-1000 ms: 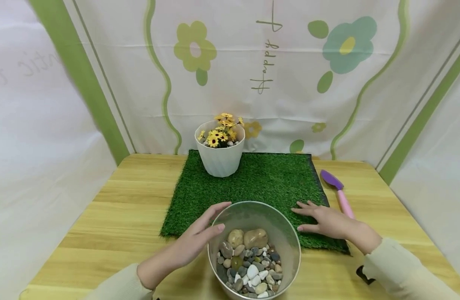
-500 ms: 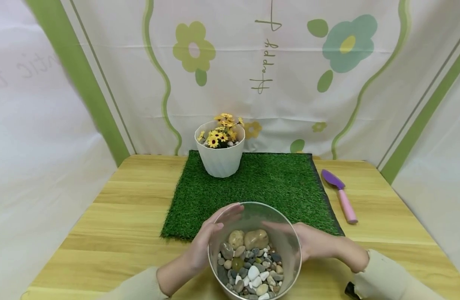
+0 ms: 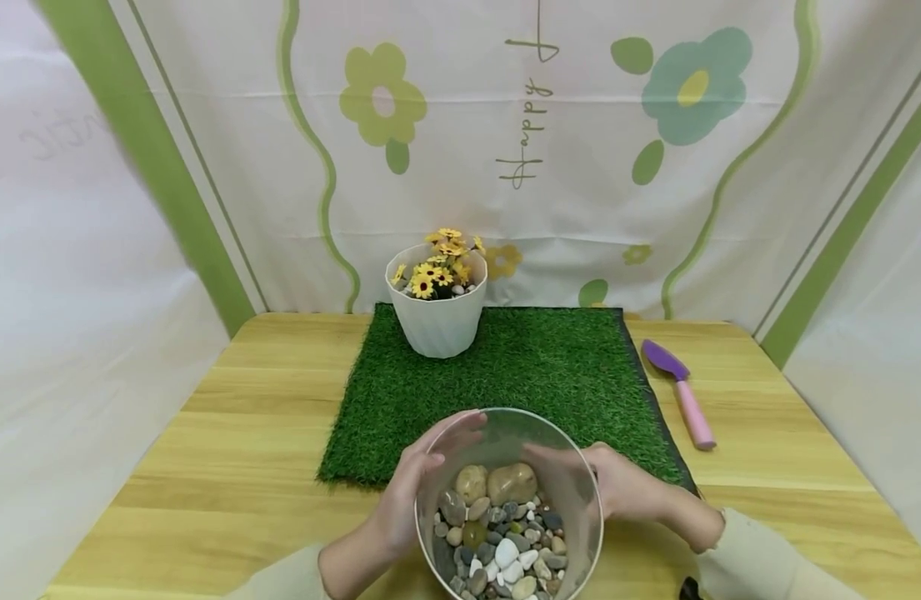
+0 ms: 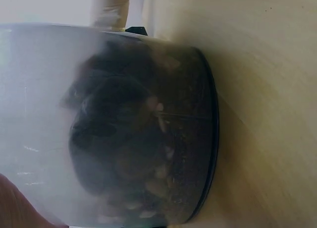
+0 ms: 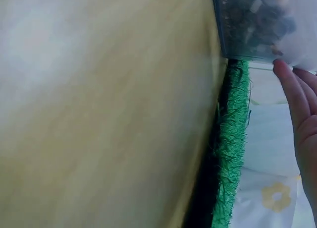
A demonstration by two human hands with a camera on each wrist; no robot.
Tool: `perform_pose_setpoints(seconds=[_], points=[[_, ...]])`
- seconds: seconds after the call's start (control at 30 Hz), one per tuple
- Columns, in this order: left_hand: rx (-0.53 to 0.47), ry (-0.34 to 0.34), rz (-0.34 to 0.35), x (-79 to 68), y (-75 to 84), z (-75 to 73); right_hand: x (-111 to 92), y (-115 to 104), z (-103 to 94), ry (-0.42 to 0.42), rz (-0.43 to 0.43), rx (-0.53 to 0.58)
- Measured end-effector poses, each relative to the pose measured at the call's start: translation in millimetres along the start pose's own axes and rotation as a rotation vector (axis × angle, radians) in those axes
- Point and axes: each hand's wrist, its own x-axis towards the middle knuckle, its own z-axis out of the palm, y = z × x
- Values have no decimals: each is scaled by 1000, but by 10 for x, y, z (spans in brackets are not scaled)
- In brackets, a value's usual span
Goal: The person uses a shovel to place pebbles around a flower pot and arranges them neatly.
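Observation:
A clear round plastic container [image 3: 505, 435] stands near me, held between both hands. Inside lie small pebbles [image 3: 507, 552], grey, brown and white, with larger tan stones [image 3: 511, 483] at the far side. My left hand [image 3: 409, 492] wraps its left wall, thumb by the rim and fingers showing through the far side. Part of that hand shows as the thumb [image 4: 20, 208] in the left wrist view, beside the container wall [image 4: 34, 114]. From the right, my right hand [image 3: 627, 487] grips the opposite wall, its fingers [image 5: 294, 96] along the outside in the right wrist view.
Behind the container lies a green artificial grass mat [image 3: 535, 358] on the wooden table [image 3: 227, 467]. A white pot [image 3: 439, 327] with yellow flowers [image 3: 437, 271] stands on its back left part. To the right rests a purple trowel with a pink handle [image 3: 693, 412].
My right hand has left the grass mat and come to the container's right wall. My left hand has moved from the rim to a fuller hold around the left wall.

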Motion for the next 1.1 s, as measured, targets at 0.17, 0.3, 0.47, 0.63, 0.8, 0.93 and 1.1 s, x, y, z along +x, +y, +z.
perform_pose_setpoints(seconds=[0.17, 0.3, 0.47, 0.63, 0.8, 0.93, 1.1], points=[[19, 2, 6, 12, 20, -8, 29, 14, -61, -20, -12, 6], [15, 1, 31, 9, 36, 4, 30, 29, -59, -15, -47, -11], [26, -12, 73, 17, 52, 50, -17, 48, -31, 15, -92, -64], [38, 23, 21, 47, 56, 47, -14, 38, -50, 35, -44, -60], [39, 11, 25, 81, 29, -7, 31, 48, -81, 34, -52, -96], [5, 13, 13, 98, -11, -49, 47, 77, -73, 22, -13, -60], [-3, -5, 5, 75, -36, -74, 43, 82, -74, -8, 12, -10]])
